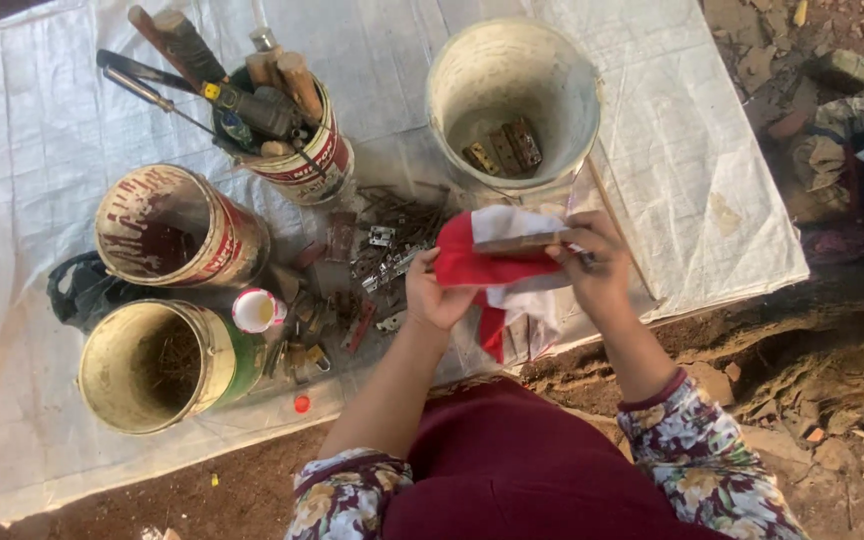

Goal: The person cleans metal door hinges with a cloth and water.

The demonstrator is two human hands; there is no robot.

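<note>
Left hand [437,292] grip clenched on red-and-white cloth [497,265], right hand [597,265] grip pinching flat rusty metal piece [517,242] against cloth, held above white sheet [652,150], rusty hardware pile [372,260] just left, white bucket [512,90] behind, tool-filled can [297,140] farther left.

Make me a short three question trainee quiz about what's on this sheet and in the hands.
1. True or false: both hands hold the red and white cloth.
2. Which container holds hand tools: A the tin at top, B the white bucket, C the green-sided tin?
3. What lies between the tins and the left hand?

Key: 1 true, right hand included. 2 A. 3 A pile of rusty metal hardware.
</note>
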